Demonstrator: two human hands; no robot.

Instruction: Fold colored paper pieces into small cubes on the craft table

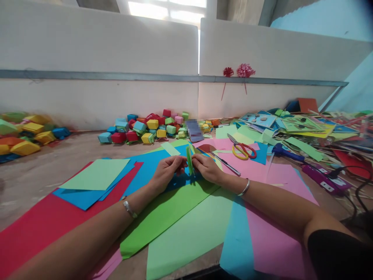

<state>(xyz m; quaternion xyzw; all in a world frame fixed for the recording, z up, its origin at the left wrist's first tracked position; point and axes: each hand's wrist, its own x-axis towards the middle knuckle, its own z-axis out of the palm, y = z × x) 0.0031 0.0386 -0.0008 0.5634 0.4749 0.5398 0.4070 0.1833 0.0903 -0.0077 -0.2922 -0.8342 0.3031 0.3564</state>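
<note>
Between my two hands a small folded green paper piece (189, 160) stands on edge, seen nearly side-on. My right hand (206, 167) pinches it from the right, thumb and fingers pressed together. My left hand (171, 171) is just left of it, its fingers curled and closed; whether they grip the paper's edge or anything else is too small to tell. Under both hands lie a blue sheet (154, 167) and a bright green sheet (166, 214). To the right of my right hand rests a pen-like tool (229, 164), with red and yellow-handled scissors (243, 151) beyond it.
Small colourful paper boxes (140, 127) are heaped at the back, with more at far left (35, 132). Light green squares (97, 174) lie on the left. A blue glue gun (287, 152), a purple power strip (323, 179) and piled papers (303, 124) occupy the right.
</note>
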